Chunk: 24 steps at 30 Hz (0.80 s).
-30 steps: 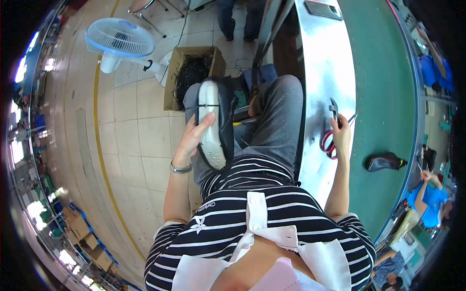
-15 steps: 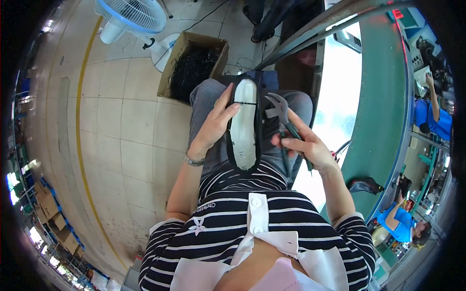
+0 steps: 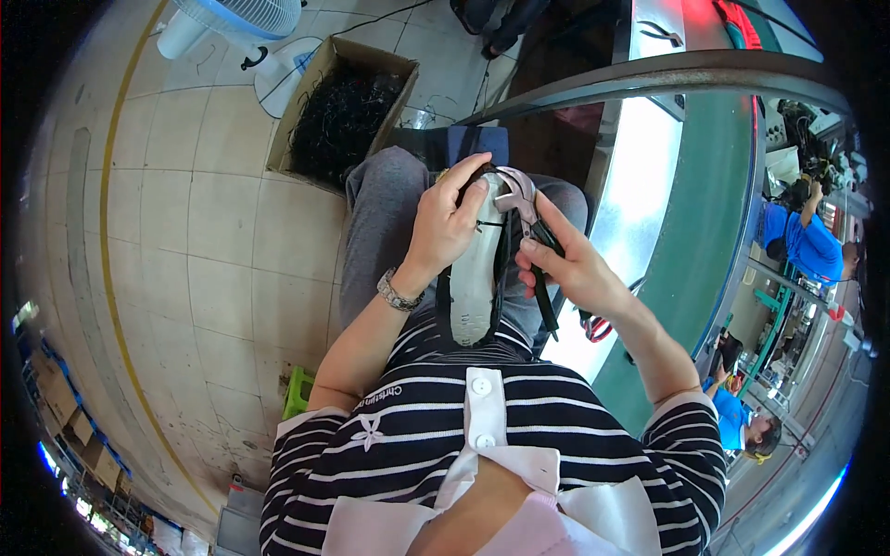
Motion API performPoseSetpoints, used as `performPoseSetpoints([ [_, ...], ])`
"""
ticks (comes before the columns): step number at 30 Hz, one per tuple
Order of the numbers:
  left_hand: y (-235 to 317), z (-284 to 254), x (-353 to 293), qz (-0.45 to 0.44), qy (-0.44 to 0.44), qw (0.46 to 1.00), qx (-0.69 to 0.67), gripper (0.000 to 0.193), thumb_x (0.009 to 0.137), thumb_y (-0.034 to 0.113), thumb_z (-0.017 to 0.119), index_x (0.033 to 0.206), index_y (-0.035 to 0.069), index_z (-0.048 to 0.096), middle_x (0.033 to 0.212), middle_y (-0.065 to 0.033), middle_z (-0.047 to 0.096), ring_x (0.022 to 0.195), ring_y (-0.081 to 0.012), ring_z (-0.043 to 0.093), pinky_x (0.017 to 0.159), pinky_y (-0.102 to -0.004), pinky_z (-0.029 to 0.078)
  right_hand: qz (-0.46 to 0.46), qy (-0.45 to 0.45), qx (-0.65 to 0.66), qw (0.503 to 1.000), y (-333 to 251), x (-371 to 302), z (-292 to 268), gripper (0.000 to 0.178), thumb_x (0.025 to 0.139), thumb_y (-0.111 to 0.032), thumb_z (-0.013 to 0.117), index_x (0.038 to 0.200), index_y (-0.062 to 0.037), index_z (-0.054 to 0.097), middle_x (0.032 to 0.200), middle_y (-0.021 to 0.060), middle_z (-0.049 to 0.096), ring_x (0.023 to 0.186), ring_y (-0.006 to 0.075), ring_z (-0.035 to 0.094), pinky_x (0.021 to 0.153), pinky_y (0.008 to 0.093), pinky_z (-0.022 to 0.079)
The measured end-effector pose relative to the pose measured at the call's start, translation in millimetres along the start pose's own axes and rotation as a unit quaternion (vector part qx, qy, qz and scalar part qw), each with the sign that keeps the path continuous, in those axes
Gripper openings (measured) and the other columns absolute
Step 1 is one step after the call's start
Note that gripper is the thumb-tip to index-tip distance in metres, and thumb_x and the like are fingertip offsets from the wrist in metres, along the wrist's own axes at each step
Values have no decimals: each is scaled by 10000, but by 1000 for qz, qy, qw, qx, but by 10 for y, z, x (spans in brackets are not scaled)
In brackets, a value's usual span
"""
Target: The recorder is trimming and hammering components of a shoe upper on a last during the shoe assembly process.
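Note:
A shoe upper (image 3: 471, 278) with a white sole side up and a black edge lies lengthwise over my lap. My left hand (image 3: 448, 221) is closed round its far end, with the thumb pressed on the edge and the fingers along the rim. In my right hand (image 3: 567, 262) are lasting pincers (image 3: 521, 200), with a curved metal head and dark handles. Their jaws touch the black edge at the shoe's far right, beside my left fingertips. Whether the jaws pinch the material cannot be made out. A thin dark band crosses the white sole near the pincers.
A cardboard box (image 3: 408, 79) of black scraps stands on the tiled floor beyond my left knee, near a fan (image 3: 232, 14). On my right runs a green conveyor belt (image 3: 709, 185) with a metal ledge (image 3: 640, 176) and a rail (image 3: 649, 79). Two people in blue work across it.
The pincers have moved from beside the shoe onto its far right edge. My left hand has slid to the shoe's far end. The whole view has shifted slightly.

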<state>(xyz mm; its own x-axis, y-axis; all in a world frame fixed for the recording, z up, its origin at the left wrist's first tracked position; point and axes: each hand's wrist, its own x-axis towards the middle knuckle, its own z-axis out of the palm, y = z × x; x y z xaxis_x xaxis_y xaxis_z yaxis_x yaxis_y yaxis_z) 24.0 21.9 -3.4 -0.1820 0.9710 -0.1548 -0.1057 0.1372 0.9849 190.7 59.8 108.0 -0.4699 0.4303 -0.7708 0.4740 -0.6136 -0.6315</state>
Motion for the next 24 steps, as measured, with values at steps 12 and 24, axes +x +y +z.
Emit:
performPoseSetpoints([
  [12, -31, -49, 25, -39, 2, 996, -74, 349, 897, 152, 587, 1210, -1, 607, 1138, -152, 664, 999, -188, 634, 842, -283, 475, -143, 89, -248, 954, 292, -39, 27, 647, 968, -107, 476, 1507, -87, 119, 764, 122, 639, 628, 197, 644, 618, 333, 521],
  [24, 83, -13, 9, 20, 44, 997, 67, 288, 895, 171, 608, 1153, 51, 653, 1105, -157, 674, 819, -154, 667, 699, -254, 493, -327, 198, -442, 811, -167, -126, 75, 768, 887, -99, 576, 1511, -186, 136, 757, 225, 653, 668, 405, 654, 610, 437, 525],
])
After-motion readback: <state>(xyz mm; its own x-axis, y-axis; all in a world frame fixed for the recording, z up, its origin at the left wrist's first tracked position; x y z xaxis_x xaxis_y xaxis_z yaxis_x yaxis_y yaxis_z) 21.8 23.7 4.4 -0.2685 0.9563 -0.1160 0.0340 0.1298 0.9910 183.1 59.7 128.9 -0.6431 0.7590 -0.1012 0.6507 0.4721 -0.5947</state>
